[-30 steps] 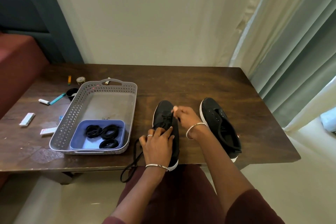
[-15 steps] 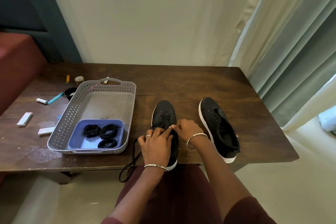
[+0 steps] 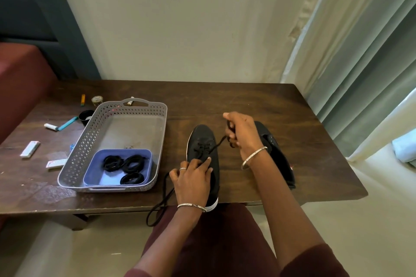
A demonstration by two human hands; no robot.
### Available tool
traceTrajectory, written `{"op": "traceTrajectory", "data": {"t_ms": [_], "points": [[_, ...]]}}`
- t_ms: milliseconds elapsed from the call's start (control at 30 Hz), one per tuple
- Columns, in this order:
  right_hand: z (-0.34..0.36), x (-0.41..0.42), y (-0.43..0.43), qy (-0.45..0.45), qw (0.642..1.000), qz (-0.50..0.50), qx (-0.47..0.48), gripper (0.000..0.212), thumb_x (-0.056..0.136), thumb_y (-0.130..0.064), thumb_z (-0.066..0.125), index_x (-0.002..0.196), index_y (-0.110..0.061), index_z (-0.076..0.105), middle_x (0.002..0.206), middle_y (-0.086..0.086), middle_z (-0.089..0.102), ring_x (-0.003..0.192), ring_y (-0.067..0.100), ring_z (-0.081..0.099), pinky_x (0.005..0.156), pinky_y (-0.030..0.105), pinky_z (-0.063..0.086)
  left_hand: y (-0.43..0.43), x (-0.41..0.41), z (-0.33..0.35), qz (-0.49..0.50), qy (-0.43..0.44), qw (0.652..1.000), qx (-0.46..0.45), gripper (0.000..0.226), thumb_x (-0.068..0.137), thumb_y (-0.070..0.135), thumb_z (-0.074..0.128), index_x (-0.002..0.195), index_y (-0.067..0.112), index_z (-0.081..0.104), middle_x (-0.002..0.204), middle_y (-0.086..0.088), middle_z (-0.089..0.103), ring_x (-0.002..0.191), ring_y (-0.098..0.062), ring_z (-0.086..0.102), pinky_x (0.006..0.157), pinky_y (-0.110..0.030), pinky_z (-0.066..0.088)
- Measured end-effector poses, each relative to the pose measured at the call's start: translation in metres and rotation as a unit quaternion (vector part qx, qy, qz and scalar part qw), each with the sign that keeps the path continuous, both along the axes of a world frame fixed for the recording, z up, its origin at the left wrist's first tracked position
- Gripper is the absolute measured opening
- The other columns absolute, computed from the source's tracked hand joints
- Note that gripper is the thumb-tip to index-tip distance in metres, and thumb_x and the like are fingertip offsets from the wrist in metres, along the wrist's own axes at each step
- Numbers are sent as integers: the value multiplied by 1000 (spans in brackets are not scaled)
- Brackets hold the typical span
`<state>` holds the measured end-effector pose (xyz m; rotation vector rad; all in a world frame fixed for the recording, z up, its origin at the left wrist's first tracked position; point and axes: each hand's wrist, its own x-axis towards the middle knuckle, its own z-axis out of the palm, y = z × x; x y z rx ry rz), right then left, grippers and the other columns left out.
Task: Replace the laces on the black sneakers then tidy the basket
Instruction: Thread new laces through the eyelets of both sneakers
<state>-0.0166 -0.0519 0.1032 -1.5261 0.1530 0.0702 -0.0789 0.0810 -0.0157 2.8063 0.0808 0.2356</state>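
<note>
Two hands on sneaker [image 3: 200,136]: L hand [image 3: 192,183] presses it down, R hand [image 3: 243,135] pinches lace [image 3: 219,142] taut. Risk: overpull unthreads slack end, lacing lost.

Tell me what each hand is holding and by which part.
Right hand pinches the black lace near its free end; left hand presses down on the sneaker.

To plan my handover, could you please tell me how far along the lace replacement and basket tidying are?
Done: the toe-end eyelets of one black white-soled sneaker look threaded. In hand: the right hand pulls the black lace taut while the left hand steadies that sneaker. Left: its upper eyelets, the second black sneaker, which shows no lace, and the grey perforated plastic basket.
</note>
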Motion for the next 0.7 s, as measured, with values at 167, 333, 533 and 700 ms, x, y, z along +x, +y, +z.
{"op": "traceTrajectory", "data": {"t_ms": [167, 333, 533, 700], "points": [[-47, 1, 3, 74, 906, 105, -402, 40, 90, -58, 59, 90, -18, 59, 84, -2, 65, 77, 16, 63, 63, 30, 44, 0, 0, 3, -4, 19, 1000, -2, 38, 101, 47, 41, 139, 48, 48, 125, 18, 59, 114, -12, 47, 89, -36, 25], [-69, 3, 12, 102, 827, 155, -531, 32, 98, -44, 53, 108, -14, 61, 111, 12, 67, 103, 35, 63, 83, 40, 48, 0, -1, 3, 1, 12, 1000, -16, 36, 99, 44, 47, 134, 47, 54, 118, 16, 62, 109, -14, 50, 87, -37, 27], [-89, 6, 9, 57, 855, 146, -494, 8, 98, -30, 54, 105, -31, 50, 110, 8, 66, 100, 34, 63, 81, 40, 49, 1, 0, -1, 4, -8, 1000, -19, 32, 95, 42, 57, 126, 44, 63, 109, 15, 66, 102, -15, 54, 83, -38, 27], [-87, 3, 10, 12, 841, 122, -528, 6, 96, -25, 57, 90, -28, 56, 106, 0, 61, 104, 24, 60, 89, 44, 49, 1, -1, 2, 2, 9, 1000, -11, 35, 99, 45, 48, 133, 47, 55, 118, 17, 62, 109, -13, 50, 86, -37, 25]]}}
